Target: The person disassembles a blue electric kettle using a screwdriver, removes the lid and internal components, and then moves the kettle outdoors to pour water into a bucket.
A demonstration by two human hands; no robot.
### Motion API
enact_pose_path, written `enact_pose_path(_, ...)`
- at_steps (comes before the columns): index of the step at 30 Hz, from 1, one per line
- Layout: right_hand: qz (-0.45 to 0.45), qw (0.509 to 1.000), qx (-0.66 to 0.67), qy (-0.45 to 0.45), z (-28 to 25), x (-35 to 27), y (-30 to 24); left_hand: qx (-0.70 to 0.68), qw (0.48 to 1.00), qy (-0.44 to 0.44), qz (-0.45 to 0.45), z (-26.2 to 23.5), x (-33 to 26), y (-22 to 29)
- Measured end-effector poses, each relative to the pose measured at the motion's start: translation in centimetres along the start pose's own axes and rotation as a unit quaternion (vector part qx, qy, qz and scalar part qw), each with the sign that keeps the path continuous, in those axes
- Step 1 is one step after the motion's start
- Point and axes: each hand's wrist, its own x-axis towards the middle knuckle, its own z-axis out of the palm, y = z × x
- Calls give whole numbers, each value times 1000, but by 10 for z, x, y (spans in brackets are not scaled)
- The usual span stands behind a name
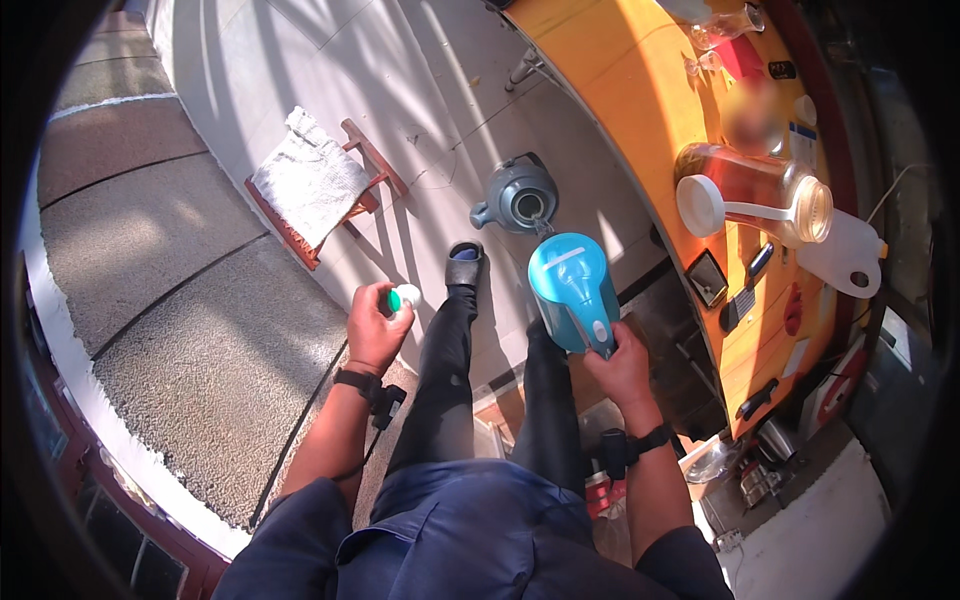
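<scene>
The right fingers (604, 364) are clamped on the handle of a blue kettle (568, 285), whose body stretches ahead of them; farther ahead, near its spout end, stands an open grey flask (507, 188). The left fingers (371, 298) pinch a green-and-white stopper (405, 297).

The kettle (568, 275) is bright turquoise, the vacuum flask (511, 187) blue-grey, the cap (397, 300) green and white. The stool (375, 158) is reddish brown, its cloth (310, 180) white, the tabletop (610, 55) orange-yellow, the floor (420, 60) pale grey striped with shadow.
</scene>
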Motion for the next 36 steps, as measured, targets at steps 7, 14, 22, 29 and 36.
enact_pose_path(7, 9, 1000, -15, -12, -7, 1, -6, -6, 1000, 4, -3, -8, 1, 6)
enact_pose_path(14, 1, 999, -26, -21, -15, -1, -13, 9, 1000, 16, 24, -14, -2, 4)
enact_pose_path(22, 16, 999, -19, -31, -18, -4, -17, -5, 1000, 16, 6, -23, -3, 6)
enact_pose_path(29, 20, 998, -31, -41, -21, -5, -25, 16, 999, 30, 35, -29, -6, 1)
enact_pose_path(36, 0, 998, -48, -36, -23, -5, -29, 25, 998, 40, 37, -35, -5, -4)
